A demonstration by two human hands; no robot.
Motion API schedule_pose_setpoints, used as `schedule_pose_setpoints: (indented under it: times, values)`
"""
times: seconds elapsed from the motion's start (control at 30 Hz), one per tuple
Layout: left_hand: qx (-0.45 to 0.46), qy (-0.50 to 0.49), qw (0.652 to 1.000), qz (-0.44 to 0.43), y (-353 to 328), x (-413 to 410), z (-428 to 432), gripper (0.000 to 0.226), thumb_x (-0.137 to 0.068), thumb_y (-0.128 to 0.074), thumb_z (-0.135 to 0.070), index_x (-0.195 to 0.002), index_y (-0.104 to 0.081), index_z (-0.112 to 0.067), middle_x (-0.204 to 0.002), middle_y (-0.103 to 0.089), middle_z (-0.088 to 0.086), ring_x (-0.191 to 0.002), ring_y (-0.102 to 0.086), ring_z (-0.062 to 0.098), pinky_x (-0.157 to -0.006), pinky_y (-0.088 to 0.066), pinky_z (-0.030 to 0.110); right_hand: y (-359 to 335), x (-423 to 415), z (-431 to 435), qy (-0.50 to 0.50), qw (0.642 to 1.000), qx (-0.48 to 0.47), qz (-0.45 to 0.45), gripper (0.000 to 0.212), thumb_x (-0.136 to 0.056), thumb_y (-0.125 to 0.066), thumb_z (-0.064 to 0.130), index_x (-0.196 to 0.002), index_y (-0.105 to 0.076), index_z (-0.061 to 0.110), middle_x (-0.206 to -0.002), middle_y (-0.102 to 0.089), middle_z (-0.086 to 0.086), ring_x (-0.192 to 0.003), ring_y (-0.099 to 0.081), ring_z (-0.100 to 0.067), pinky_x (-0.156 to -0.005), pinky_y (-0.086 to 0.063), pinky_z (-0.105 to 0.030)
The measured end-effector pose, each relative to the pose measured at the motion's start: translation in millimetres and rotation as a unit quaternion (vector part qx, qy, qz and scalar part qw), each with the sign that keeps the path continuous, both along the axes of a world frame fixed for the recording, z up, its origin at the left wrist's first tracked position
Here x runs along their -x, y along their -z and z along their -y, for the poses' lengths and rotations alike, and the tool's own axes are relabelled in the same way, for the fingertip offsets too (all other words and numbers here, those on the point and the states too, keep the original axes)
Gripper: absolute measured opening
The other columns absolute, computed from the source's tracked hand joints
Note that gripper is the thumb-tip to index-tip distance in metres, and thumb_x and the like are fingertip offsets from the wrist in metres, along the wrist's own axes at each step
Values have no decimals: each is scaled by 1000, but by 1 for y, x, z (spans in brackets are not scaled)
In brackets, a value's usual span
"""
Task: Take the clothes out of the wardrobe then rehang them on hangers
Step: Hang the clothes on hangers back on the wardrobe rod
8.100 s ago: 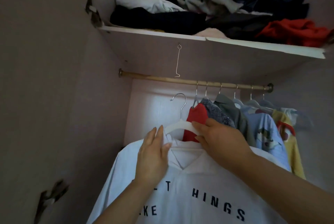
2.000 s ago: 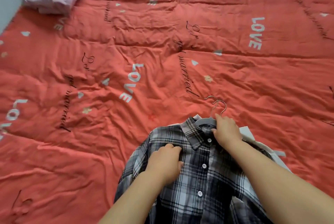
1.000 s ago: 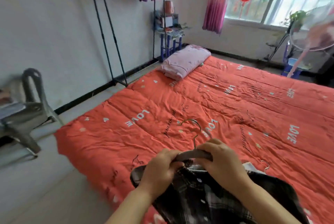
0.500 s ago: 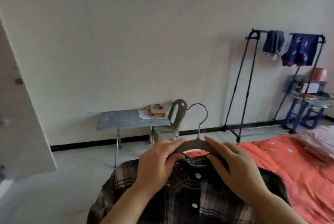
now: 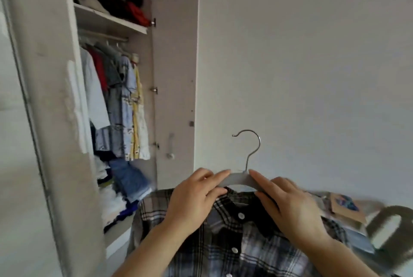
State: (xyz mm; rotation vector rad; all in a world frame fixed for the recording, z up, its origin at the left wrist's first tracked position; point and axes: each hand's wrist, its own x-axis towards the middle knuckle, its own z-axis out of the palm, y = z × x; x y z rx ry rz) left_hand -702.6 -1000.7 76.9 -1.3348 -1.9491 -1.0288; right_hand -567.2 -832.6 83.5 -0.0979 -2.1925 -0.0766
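Note:
A black-and-white plaid shirt point(image 5: 232, 245) hangs on a grey hanger point(image 5: 238, 178) with a metal hook, held up in front of me. My left hand point(image 5: 192, 200) grips the hanger's left arm together with the shirt's shoulder. My right hand point(image 5: 288, 205) holds the right arm of the hanger, fingers laid along it. The open wardrobe point(image 5: 176, 64) stands at the left, and its rail point(image 5: 105, 36) carries several hung shirts point(image 5: 125, 102).
The wardrobe's upper shelf point(image 5: 111, 17) holds piled folded clothes. More clothes lie heaped at the wardrobe's bottom point(image 5: 116, 192). An open door panel point(image 5: 40, 120) stands at the far left. A chair back point(image 5: 393, 229) and a small table with a box sit at the lower right.
My view has swung left from the bed and wall to the open wardrobe. Both hands keep the same hold on the hanger with the plaid shirt.

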Motion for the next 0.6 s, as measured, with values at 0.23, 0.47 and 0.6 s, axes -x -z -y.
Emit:
schedule_pose_setpoints:
  times: [0.23, 0.47, 0.6]
  values:
    - [-22, -126, 992, 15, -14, 120, 21, 42, -87, -49, -45, -126, -57, -32, -95, -56, -12, -74, -53, 3, -63, -44, 17, -20, 167, -1, -97, 995, -20, -14, 41, -80, -58, 31, -121, -57, 29, -73, -58, 9, -66, -59, -17, -38, -38, -23]
    - [-60, -171, 983, -9, -25, 266, 23, 39, -87, -52, -36, -124, -59, -29, -94, -58, -10, -71, -56, 3, -65, -45, 16, -37, 322, 1, -130, 990, -36, -34, 39, -87, -45, 40, -120, -61, 29, -75, -59, 10, -66, -59, -15, -40, -37, -20]
    - [-74, -168, 983, -14, -34, 345, 19, 42, -89, -46, -43, -126, -57, -27, -94, -58, -10, -73, -53, 3, -65, -42, 9, -50, 400, 0, -136, 989, -30, -45, 42, -79, -70, 28, -120, -62, 30, -73, -57, 9, -64, -59, -16, -38, -38, -22]
